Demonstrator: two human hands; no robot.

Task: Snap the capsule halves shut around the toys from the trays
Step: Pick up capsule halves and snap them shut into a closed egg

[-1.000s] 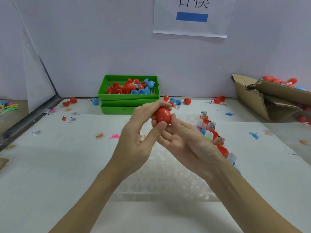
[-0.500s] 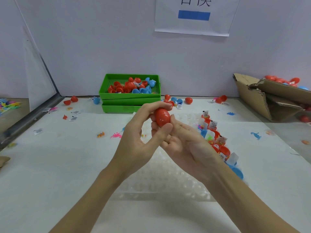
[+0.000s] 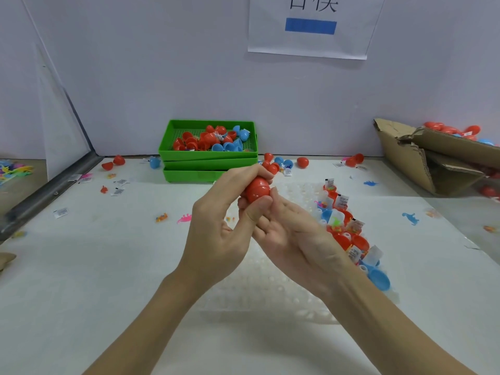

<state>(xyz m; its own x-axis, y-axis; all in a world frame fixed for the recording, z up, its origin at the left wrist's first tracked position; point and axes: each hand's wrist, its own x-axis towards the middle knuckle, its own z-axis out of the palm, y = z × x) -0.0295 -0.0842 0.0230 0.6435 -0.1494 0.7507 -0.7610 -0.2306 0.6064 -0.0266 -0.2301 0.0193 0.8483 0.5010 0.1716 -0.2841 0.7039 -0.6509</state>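
A red egg-shaped capsule [image 3: 257, 189] is held above the table's middle, its two halves joined. My left hand [image 3: 221, 228] curls over it, fingers on its top and thumb pressing its lower side. My right hand [image 3: 295, 236] cradles it from below and behind with fingers wrapped round. Beneath the hands lies a clear plastic tray [image 3: 259, 288] with a row of open red and blue capsule halves [image 3: 351, 239] holding small toys and paper slips along its right side. Stacked green trays [image 3: 208, 163] at the back hold loose red and blue capsule halves.
A torn cardboard box [image 3: 433, 161] with closed capsules stands at the back right. Loose capsule halves [image 3: 303, 162], small plastic dinosaurs [image 3: 410, 217] and paper slips [image 3: 61, 212] are scattered over the white table. A clear partition [image 3: 62, 125] borders the left side.
Both hands have kept hold of the red capsule and shifted slightly; the left thumb has moved up against the capsule's lower side.
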